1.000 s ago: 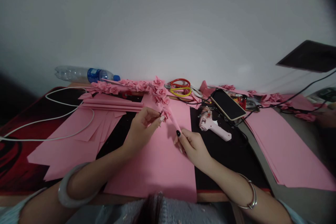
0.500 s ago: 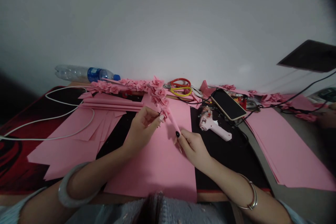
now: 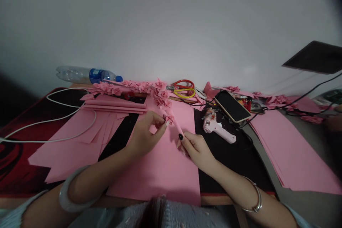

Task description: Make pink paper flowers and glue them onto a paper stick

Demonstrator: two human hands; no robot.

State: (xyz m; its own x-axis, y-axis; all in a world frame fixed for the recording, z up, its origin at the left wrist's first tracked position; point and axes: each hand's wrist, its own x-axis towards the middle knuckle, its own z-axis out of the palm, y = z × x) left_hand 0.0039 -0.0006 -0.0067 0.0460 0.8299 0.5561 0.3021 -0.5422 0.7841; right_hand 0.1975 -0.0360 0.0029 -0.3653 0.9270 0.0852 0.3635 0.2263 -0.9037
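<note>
My right hand (image 3: 197,151) is closed around the lower end of a rolled pink paper tube (image 3: 177,126), which slants up and away to the left. Between the thumb and fingers of my left hand (image 3: 144,133) is a small folded pink paper flower (image 3: 169,118), held against the tube's side. Farther up the tube, a cluster of paper flowers (image 3: 161,96) covers it. Under both hands lies a large pink paper sheet (image 3: 171,174). The fingertips inside my right grip are partly hidden.
A glue gun (image 3: 217,128) and a phone (image 3: 233,107) lie to the right, with black cables. Scissors (image 3: 184,93) rest at the back. Pink paper stacks (image 3: 294,153) flank the mat; a white cable (image 3: 32,141) crosses the left. A plastic bottle (image 3: 74,74) lies by the wall.
My left hand has shifted slightly down the tube with the flower, which now sits a little lower and apart from the cluster above. My right hand has stayed in place.
</note>
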